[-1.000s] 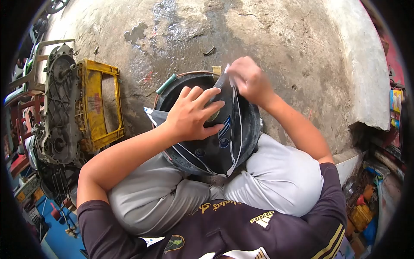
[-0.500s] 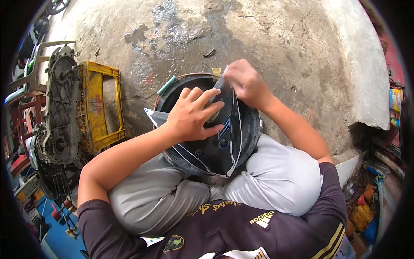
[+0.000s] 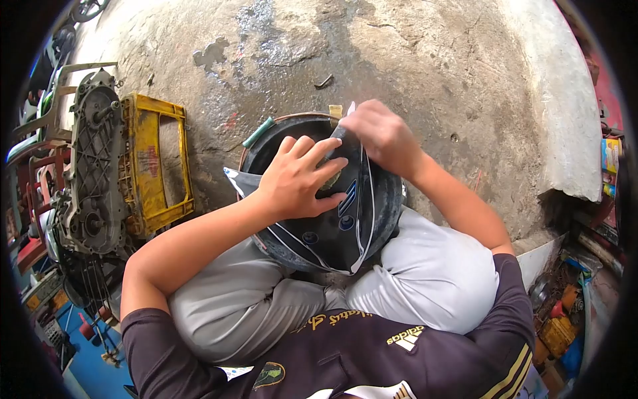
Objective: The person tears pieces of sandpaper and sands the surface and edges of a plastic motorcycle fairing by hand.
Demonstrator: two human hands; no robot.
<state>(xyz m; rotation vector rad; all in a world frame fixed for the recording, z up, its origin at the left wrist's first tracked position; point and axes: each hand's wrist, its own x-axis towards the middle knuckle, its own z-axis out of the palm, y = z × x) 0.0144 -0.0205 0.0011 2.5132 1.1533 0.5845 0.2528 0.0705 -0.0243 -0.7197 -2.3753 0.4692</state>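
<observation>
A black, pointed plastic panel (image 3: 325,233) with white-lined edges and blue-marked recesses lies across a black bucket (image 3: 385,199) between my knees. My left hand (image 3: 296,176) holds the panel from above, its fingers bent over the surface and thumb apart. Under that palm is a small brownish patch, mostly hidden. At the panel's far narrow end is my right hand (image 3: 382,136), closed and smeared by motion. A white tip sticks out past its fingers; what they pinch is hidden. The bucket's wire handle carries a teal grip (image 3: 258,132).
To the left, a yellow crate (image 3: 154,166) stands beside a metal engine casing (image 3: 96,166). Ahead lies wet concrete floor (image 3: 425,66) with a small dark scrap (image 3: 323,82). A concrete ledge (image 3: 558,120) and a heap of mixed parts (image 3: 558,326) are on the right.
My right hand has shifted slightly down and nearer along the panel's narrow end, showing more of the white tip. My left hand and the panel have barely moved.
</observation>
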